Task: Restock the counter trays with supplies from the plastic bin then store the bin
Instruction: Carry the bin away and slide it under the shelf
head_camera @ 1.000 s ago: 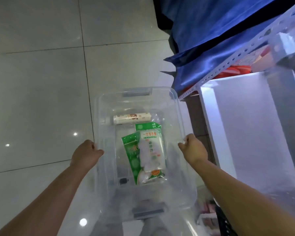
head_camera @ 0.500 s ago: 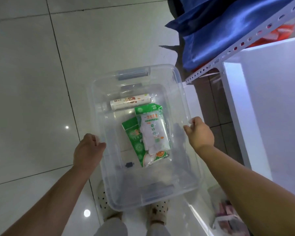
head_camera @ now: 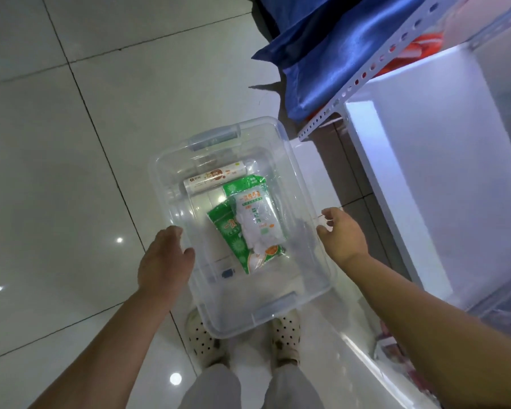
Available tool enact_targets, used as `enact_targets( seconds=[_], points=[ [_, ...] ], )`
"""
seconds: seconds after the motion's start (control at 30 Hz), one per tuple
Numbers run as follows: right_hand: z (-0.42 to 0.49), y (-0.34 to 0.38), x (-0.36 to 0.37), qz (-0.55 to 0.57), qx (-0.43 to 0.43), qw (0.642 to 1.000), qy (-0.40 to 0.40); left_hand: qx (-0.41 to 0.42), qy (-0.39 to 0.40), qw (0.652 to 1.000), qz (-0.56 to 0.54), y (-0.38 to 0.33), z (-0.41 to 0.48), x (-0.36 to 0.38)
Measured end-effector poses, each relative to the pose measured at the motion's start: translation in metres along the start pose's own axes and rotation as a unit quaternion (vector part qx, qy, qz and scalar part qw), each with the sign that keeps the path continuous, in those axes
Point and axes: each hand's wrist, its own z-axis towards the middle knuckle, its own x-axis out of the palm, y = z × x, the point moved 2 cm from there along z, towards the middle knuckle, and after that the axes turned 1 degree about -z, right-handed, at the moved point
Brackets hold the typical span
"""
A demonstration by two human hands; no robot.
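Note:
A clear plastic bin (head_camera: 303, 178) with grey-blue end handles hangs over the tiled floor in front of me. My left hand (head_camera: 164, 261) grips its left rim and my right hand (head_camera: 341, 233) grips its right rim. Inside lie two green-and-white packets (head_camera: 248, 225), one on top of the other, and a white roll (head_camera: 214, 180) near the far end. A small dark object (head_camera: 227, 273) rests on the bin's bottom near the packets.
A white counter or cabinet (head_camera: 443, 184) stands to the right, under a perforated metal shelf rail (head_camera: 363, 75). Blue cloth (head_camera: 325, 48) hangs at the top right. Glossy floor tiles (head_camera: 71, 172) spread to the left. My feet in perforated clogs (head_camera: 202, 339) show below the bin.
The view has tilted down, so my feet now show under the bin. The bin sits lower in front of me, with both hands still on its rims.

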Motion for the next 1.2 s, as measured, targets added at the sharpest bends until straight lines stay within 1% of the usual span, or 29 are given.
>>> enact_targets(
  seconds=[0.1, 0.17, 0.23, 0.3, 0.4, 0.47, 0.53, 0.6, 0.67, 0.7, 0.8, 0.83, 0.97, 1.07, 1.1, 1.2],
  points=[
    [-0.055, -0.002, -0.044, 0.057, 0.008, 0.997, -0.060, 0.085, 0.022, 0.995, 0.046, -0.045, -0.021, -0.031],
    [-0.097, -0.007, -0.076, 0.106, 0.016, 0.988, -0.109, 0.132, 0.033, 0.989, 0.062, -0.078, -0.038, -0.050],
    [-0.139, -0.014, -0.109, 0.132, 0.036, 0.977, -0.164, 0.176, 0.044, 0.981, 0.076, -0.110, -0.055, -0.064],
    [-0.181, -0.022, -0.142, 0.127, 0.050, 0.960, -0.243, 0.216, 0.051, 0.972, 0.083, -0.139, -0.074, -0.074],
    [-0.232, -0.043, -0.186, 0.081, 0.064, 0.926, -0.363, 0.248, 0.063, 0.963, 0.082, -0.168, -0.099, -0.083],
    [-0.253, -0.063, -0.205, 0.059, 0.114, 0.903, -0.409, 0.268, 0.066, 0.956, 0.098, -0.181, -0.113, -0.086],
    [-0.262, -0.084, -0.215, 0.084, 0.197, 0.874, -0.437, 0.287, 0.073, 0.949, 0.106, -0.191, -0.124, -0.085],
    [-0.258, -0.100, -0.220, 0.120, 0.276, 0.852, -0.428, 0.304, 0.082, 0.942, 0.116, -0.198, -0.135, -0.080],
    [-0.247, -0.114, -0.223, 0.156, 0.326, 0.843, -0.398, 0.315, 0.095, 0.936, 0.125, -0.202, -0.146, -0.073],
    [-0.241, -0.121, -0.223, 0.186, 0.349, 0.832, -0.389, 0.321, 0.102, 0.933, 0.129, -0.202, -0.151, -0.070],
    [-0.226, -0.138, -0.221, 0.293, 0.404, 0.779, -0.380, 0.330, 0.115, 0.926, 0.141, -0.197, -0.164, -0.061],
    [-0.222, -0.143, -0.219, 0.313, 0.406, 0.770, -0.381, 0.331, 0.118, 0.925, 0.143, -0.193, -0.168, -0.059],
    [-0.215, -0.154, -0.217, 0.334, 0.377, 0.776, -0.380, 0.334, 0.113, 0.923, 0.156, -0.172, -0.180, -0.057],
    [-0.221, -0.148, -0.209, 0.397, 0.342, 0.751, -0.401, 0.331, 0.110, 0.922, 0.165, -0.158, -0.191, -0.061],
    [-0.224, -0.141, -0.204, 0.408, 0.324, 0.754, -0.400, 0.331, 0.109, 0.923, 0.165, -0.154, -0.195, -0.063],
    [-0.234, -0.113, -0.182, 0.395, 0.264, 0.796, -0.374, 0.336, 0.096, 0.922, 0.166, -0.146, -0.205, -0.073]
  ],
)
